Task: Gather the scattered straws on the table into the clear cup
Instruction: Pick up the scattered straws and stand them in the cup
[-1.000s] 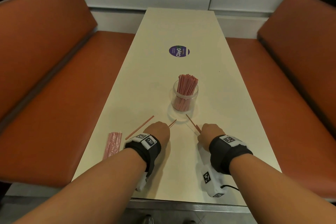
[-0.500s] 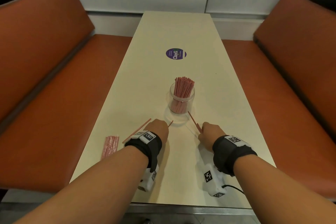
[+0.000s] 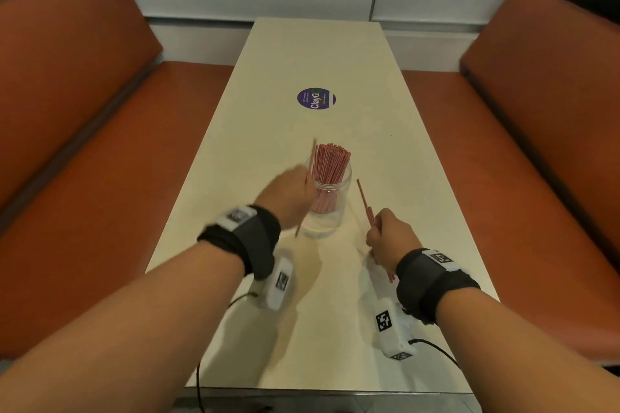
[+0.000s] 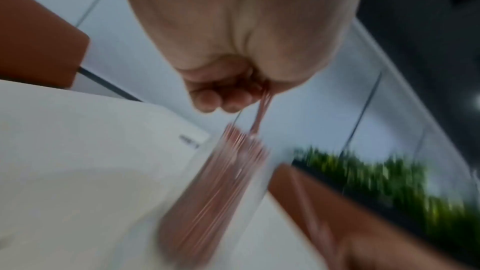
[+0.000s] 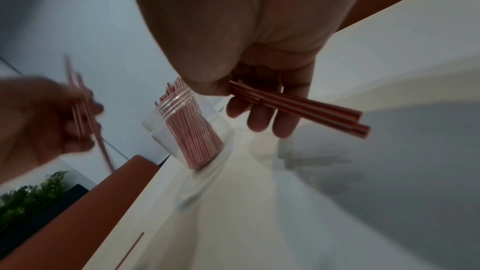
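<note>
A clear cup (image 3: 330, 211) packed with upright pink straws (image 3: 330, 164) stands mid-table. My left hand (image 3: 290, 194) is raised just left of the cup's rim and grips a few straws (image 3: 311, 161) that point up beside the cup; the left wrist view is blurred but shows fingers (image 4: 215, 95) curled around a straw (image 4: 263, 110) above the cup (image 4: 221, 182). My right hand (image 3: 380, 233) hovers to the right of the cup, pinching a small bundle of straws (image 3: 364, 201). In the right wrist view that bundle (image 5: 298, 108) lies between thumb and fingers, near the cup (image 5: 187, 128).
The cream table (image 3: 385, 151) carries a round purple sticker (image 3: 316, 98) beyond the cup. Orange benches (image 3: 100, 131) flank both long sides, with a white wall behind. A plant (image 5: 31, 194) stands at the far right corner. My left forearm hides the table's near left edge.
Both hands have lifted off the table with straws in them. The left hand rose and moved forward to the cup's rim; the right hand lifted slightly, and its straws now tilt upward.
</note>
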Action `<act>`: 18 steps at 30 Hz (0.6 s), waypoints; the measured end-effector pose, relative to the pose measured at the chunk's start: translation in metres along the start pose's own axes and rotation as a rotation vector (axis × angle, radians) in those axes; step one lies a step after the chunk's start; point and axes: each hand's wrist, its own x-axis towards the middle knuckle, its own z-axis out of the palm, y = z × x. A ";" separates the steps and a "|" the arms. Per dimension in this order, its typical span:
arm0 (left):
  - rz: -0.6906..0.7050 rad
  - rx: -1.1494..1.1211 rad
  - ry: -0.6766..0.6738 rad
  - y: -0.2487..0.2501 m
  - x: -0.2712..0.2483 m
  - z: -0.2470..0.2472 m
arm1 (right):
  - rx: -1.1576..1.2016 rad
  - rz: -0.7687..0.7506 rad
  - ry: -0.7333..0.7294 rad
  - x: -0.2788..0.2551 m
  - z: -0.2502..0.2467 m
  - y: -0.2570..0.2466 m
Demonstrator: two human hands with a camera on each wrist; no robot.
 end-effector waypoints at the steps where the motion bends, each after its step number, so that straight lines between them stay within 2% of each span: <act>1: 0.053 -0.134 0.105 0.010 0.011 -0.014 | 0.054 -0.009 0.025 0.001 -0.002 -0.002; 3: 0.107 -0.351 0.257 0.024 0.037 -0.031 | 0.147 -0.042 0.059 0.003 -0.007 -0.005; 5: 0.118 -0.420 0.314 0.030 0.059 -0.033 | 0.202 -0.083 0.077 0.004 -0.010 -0.008; 8: 0.090 -0.326 0.233 0.027 0.076 -0.016 | 0.259 -0.114 0.082 0.003 -0.015 -0.009; 14: 0.017 -0.146 0.035 0.005 0.070 0.017 | 0.333 -0.120 0.104 0.004 -0.019 -0.007; 16: 0.010 -0.128 0.059 -0.001 0.069 0.014 | 0.343 -0.116 0.107 0.006 -0.020 -0.008; 18: 0.000 -0.212 0.195 -0.008 0.069 0.007 | 0.360 -0.112 0.106 0.008 -0.023 -0.011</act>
